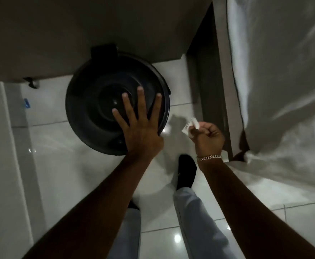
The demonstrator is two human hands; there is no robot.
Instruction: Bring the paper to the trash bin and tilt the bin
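Head view: left hand (pixel 140 131) flat on bin lid (pixel 97 101), right hand (pixel 208 136) pinching paper scrap (pixel 190 126).

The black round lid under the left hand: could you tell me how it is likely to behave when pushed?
The black lid looks like moulded plastic, so probably stiff and light. The left hand rests flat across it with fingers spread; its smooth, slightly shiny surface may be slippery. A block at its far edge looks like a hinge, so it would probably pivot rather than slide.
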